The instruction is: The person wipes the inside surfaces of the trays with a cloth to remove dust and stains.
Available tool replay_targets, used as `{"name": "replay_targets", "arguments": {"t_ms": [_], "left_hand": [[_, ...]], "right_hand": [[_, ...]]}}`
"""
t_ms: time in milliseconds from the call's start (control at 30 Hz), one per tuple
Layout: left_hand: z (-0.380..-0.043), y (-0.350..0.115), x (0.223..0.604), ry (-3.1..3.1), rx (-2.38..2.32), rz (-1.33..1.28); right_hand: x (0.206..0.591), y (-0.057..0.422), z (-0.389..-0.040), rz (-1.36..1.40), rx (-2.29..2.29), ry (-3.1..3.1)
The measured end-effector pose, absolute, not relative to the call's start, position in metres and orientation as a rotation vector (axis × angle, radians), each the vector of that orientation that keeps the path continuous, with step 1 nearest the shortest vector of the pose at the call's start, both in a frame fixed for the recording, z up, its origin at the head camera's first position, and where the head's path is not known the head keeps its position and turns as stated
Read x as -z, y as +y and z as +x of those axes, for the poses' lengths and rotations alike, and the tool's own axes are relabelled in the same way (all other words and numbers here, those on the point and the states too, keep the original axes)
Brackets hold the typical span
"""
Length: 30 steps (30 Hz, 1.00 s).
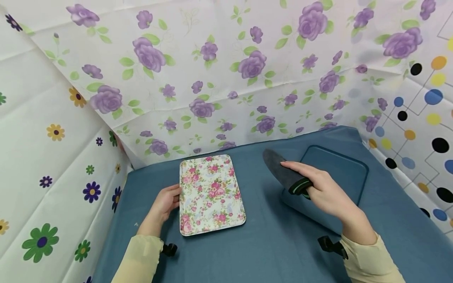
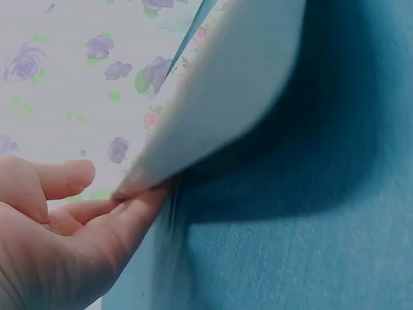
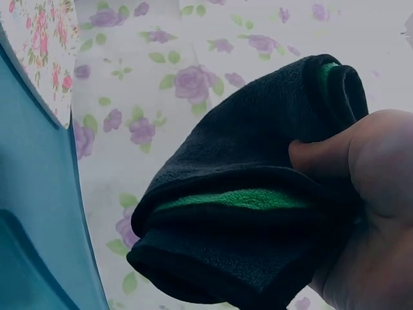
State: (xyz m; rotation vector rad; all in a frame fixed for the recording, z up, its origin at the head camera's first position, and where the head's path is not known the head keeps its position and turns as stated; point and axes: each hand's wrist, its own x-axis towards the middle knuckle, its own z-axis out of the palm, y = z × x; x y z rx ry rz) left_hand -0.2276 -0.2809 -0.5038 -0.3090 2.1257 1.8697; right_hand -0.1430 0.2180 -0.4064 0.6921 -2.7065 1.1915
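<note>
A white tray (image 1: pixel 212 194) printed with pink flowers is on the left half of the table. My left hand (image 1: pixel 167 202) is at its left edge. In the left wrist view, fairly straight fingers (image 2: pixel 132 216) reach under the rim, the thumb stands apart from it, and the pale underside shows, tilted up over the blue cloth. My right hand (image 1: pixel 327 192) grips a folded dark grey cloth (image 1: pixel 283 169) with green inside and black edging, holding it above a blue tray (image 1: pixel 339 173). In the right wrist view, the thumb presses on the folded cloth (image 3: pixel 239 148); the other fingers are mostly hidden.
A blue cloth (image 1: pixel 265 243) covers the table. A sheet with purple flowers (image 1: pixel 201 78) hangs behind it. Other printed sheets stand along the left and right sides. The blue tray lies near the right back corner, partly hidden by my right hand.
</note>
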Motion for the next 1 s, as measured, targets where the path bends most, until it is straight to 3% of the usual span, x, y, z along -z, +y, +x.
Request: {"name": "replay_targets", "arguments": {"t_ms": [467,800,1000], "left_hand": [[-0.220,-0.275,0.496,2.265,-1.783,-0.343],[-0.219,-0.245,0.488,2.422,-1.839,-0.330],[-0.229,-0.198,0.487,2.541,-1.958,-0.285]], "right_hand": [[0.411,0.237,-0.144,0.759,-1.137,-2.762],[0.407,0.306,-0.132,0.610,-0.973,-2.758],[0.405,0.348,-0.119,0.397,-0.875,-2.800]]}}
